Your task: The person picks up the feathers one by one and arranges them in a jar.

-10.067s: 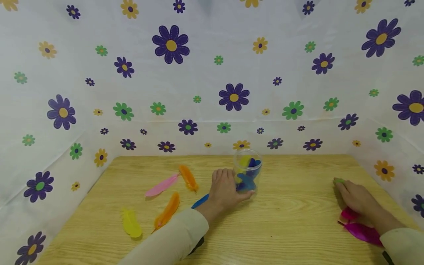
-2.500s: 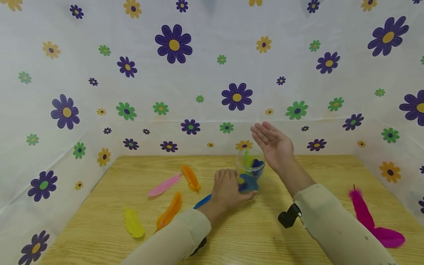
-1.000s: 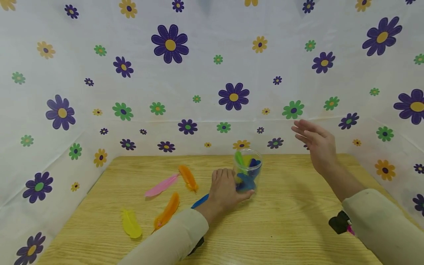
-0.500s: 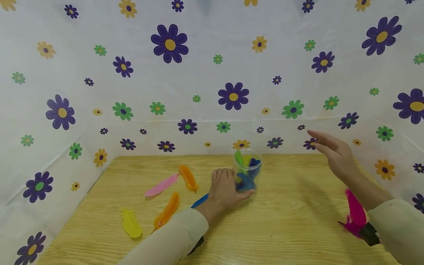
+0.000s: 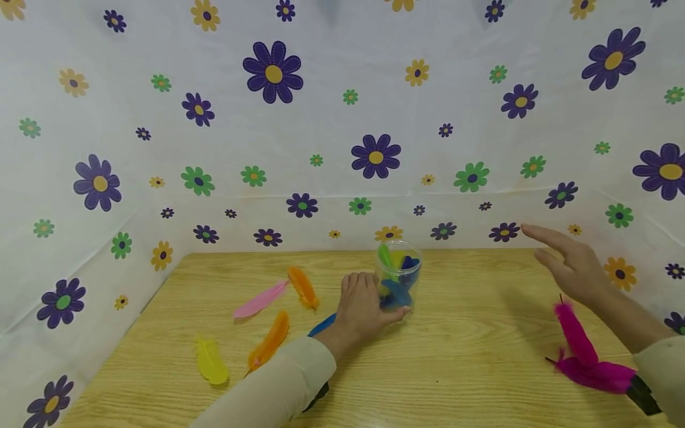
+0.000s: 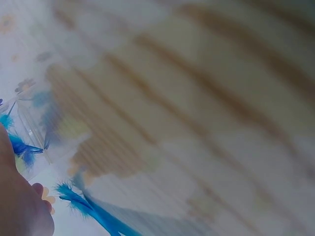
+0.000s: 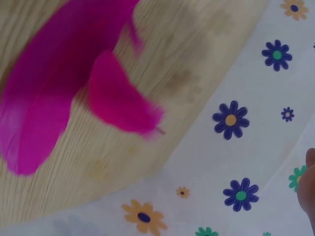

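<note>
My left hand point(image 5: 364, 306) grips the side of a clear plastic cup point(image 5: 398, 270), thumb in front and fingers toward the back. The cup stands upright and holds several feathers: a green feather point(image 5: 385, 257) near the rim, with yellow and blue ones. A blue feather point(image 5: 323, 324) lies partly hidden under my left wrist; the left wrist view also catches this blue feather point(image 6: 93, 209). My right hand point(image 5: 575, 267) is raised over the table's right side, fingers extended, holding nothing. Below it lie two magenta feathers, one upright point(image 5: 575, 333) and one sideways point(image 5: 599, 375).
Left of the cup lie a pink feather point(image 5: 261, 300), two orange feathers, one farther back point(image 5: 303, 287) and one nearer point(image 5: 272, 339), and a yellow feather point(image 5: 211, 362). A flower-print cloth point(image 5: 332, 119) encloses the wooden table point(image 5: 460, 362) at the back and sides.
The green feather, under my right hand at the far right ten seconds ago, now stands in the cup. My right hand has since moved back right from the cup; my left hand stays put.
</note>
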Action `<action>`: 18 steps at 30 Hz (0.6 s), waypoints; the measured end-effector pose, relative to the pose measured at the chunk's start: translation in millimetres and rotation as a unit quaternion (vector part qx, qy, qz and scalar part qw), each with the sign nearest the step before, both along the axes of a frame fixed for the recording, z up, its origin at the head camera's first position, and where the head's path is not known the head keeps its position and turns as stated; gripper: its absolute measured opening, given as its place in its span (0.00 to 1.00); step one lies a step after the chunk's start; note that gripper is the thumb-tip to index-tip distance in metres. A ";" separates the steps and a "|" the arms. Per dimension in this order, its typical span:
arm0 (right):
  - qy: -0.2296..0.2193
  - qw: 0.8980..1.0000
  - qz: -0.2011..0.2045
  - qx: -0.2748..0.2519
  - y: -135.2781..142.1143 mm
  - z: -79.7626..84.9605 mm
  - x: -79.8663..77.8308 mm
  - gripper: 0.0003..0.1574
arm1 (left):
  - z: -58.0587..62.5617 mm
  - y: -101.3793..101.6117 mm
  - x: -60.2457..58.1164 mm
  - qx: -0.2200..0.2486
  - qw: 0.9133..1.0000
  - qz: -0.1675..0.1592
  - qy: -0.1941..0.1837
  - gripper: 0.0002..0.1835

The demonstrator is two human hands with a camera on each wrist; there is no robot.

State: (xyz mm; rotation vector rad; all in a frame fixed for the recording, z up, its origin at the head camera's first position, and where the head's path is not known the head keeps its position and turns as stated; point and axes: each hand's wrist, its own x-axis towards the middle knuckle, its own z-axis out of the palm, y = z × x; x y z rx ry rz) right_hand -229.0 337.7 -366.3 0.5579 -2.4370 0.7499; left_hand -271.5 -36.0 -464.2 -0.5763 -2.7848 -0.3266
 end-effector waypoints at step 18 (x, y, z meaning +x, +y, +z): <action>0.135 0.938 0.084 0.309 67.4 -39.1 5.4 0.59 | -3.3 -1.1 -1.0 -0.002 1.000 -0.004 0.023 0.44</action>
